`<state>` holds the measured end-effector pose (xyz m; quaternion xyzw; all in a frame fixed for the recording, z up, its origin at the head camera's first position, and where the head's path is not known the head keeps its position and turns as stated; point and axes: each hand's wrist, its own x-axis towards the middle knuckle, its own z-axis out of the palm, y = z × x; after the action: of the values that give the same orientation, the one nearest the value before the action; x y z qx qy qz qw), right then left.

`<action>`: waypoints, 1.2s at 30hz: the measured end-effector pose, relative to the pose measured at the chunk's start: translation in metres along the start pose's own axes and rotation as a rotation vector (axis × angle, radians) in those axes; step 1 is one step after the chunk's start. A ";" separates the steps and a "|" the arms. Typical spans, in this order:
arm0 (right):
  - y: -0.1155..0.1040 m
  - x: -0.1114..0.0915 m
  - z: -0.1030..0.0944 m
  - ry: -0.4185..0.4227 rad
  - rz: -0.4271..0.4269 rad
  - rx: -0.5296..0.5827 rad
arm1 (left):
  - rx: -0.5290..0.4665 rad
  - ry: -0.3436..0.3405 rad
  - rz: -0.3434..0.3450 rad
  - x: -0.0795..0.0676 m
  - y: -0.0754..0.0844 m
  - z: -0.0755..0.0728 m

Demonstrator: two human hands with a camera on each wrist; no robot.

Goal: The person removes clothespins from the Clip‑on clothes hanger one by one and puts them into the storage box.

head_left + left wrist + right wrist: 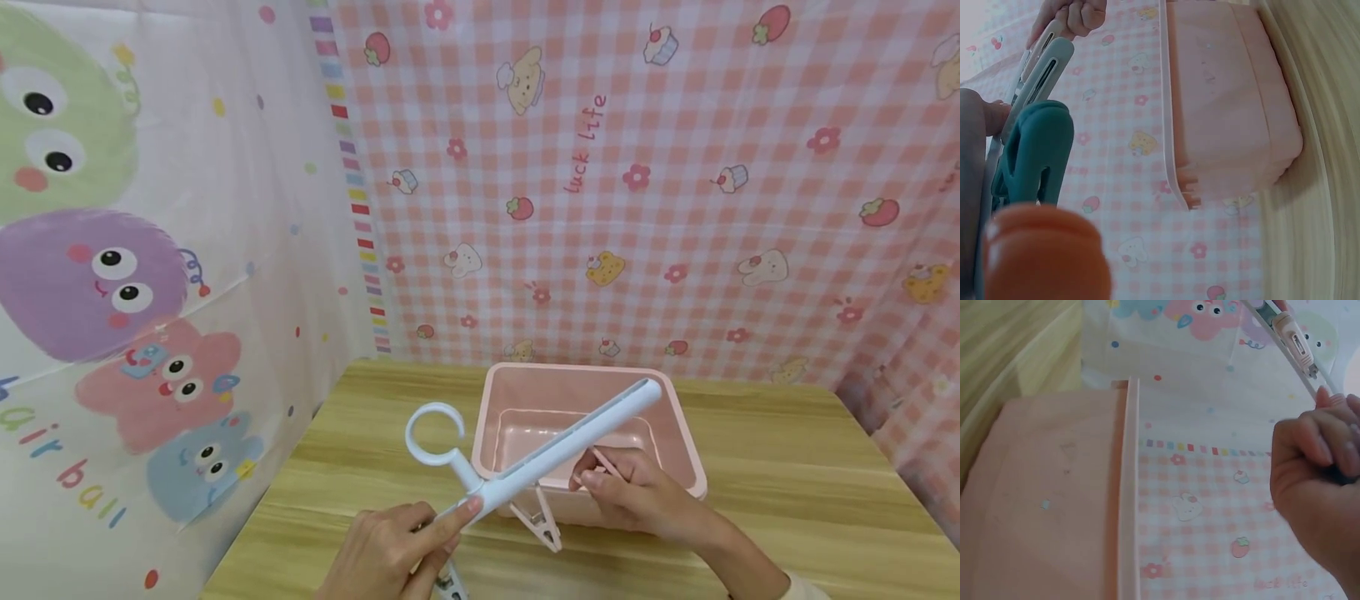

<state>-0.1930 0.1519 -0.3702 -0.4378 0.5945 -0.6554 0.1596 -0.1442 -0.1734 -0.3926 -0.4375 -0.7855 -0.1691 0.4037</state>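
Observation:
A light blue clip hanger (555, 454) with a round open hook (411, 442) slants over the pink basket. My left hand (397, 546) grips its lower left part. My right hand (637, 492) pinches a pink clip (606, 461) close to the bar's underside; whether it is attached there is hidden. Another pink clip (542, 523) hangs from the bar between my hands. On the near part of the bar, the left wrist view shows a pale grey clip (1041, 75), a teal clip (1038, 150) and an orange clip (1044, 256).
A pink plastic basket (495, 400) stands on the wood-grain table (780, 475), just below the hanger. Behind the table hangs a pink checked cloth (637, 217); at the left is a white cloth with cartoon figures (262, 167).

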 end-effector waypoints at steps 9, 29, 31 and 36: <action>-0.007 0.002 0.002 0.197 -0.066 -0.509 | 0.000 -0.013 -0.007 0.002 0.000 0.000; 0.003 0.012 0.002 0.576 -0.436 -1.820 | 0.008 -0.045 -0.007 0.002 -0.003 0.000; 0.004 0.012 0.003 0.606 -0.450 -1.876 | 0.008 -0.048 -0.006 0.002 -0.003 0.000; 0.004 0.014 0.004 0.712 -0.509 -1.938 | -0.010 -0.046 0.001 0.001 -0.002 0.001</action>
<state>-0.1988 0.1378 -0.3687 -0.2725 0.7661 -0.0066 -0.5821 -0.1467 -0.1731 -0.3918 -0.4436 -0.7936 -0.1624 0.3833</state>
